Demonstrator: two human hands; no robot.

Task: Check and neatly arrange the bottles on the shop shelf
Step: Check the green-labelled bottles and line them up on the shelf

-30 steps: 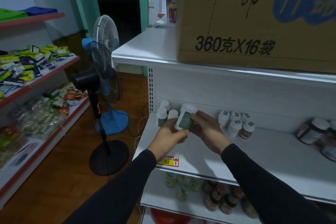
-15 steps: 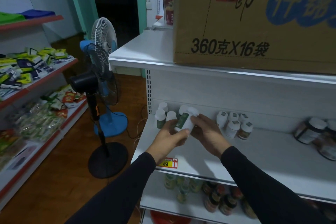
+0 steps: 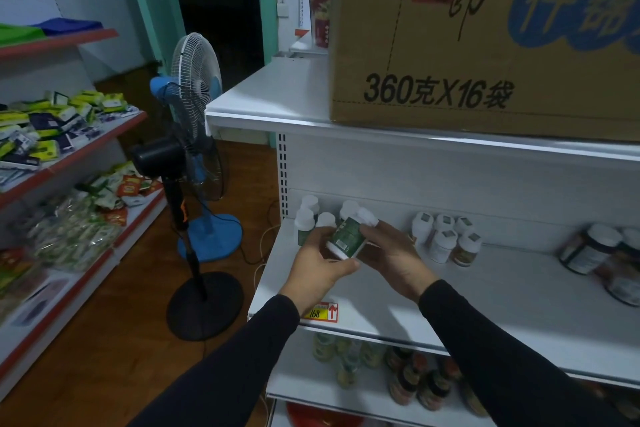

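We hold a white bottle point(image 3: 348, 236) with a green label in both hands, tilted so its white cap points up and to the right, above the white shelf point(image 3: 485, 295). Our left hand point(image 3: 320, 267) grasps the bottle's lower end, thumb curled under its base. Our right hand point(image 3: 393, 255) grasps it from the right side, fingers wrapped near the cap. Both arms wear black sleeves.

Just behind our hands, at the shelf's back left corner, stands a cluster of white bottles point(image 3: 308, 218) of the same kind, upright. To the right of our right hand stands a second group point(image 3: 446, 236) of white-capped bottles with grey squares on the lids. Further right along the shelf are dark jars point(image 3: 588, 250) with pale lids, blurred.

A yellow price tag point(image 3: 320, 313) with a red arrow sits on the shelf's front edge below our left wrist. The lower shelf point(image 3: 311, 388) carries more small bottles and jars, too dim to tell apart.

On the top shelf above rests a big cardboard box point(image 3: 485, 45) printed "360克X16袋".

To the left, on the wooden floor point(image 3: 104, 340), stand two pedestal fans, a black fan point(image 3: 162, 156) in front of a blue fan point(image 3: 197, 80). Beyond them, red-edged racks point(image 3: 69, 163) along the left wall carry packets.
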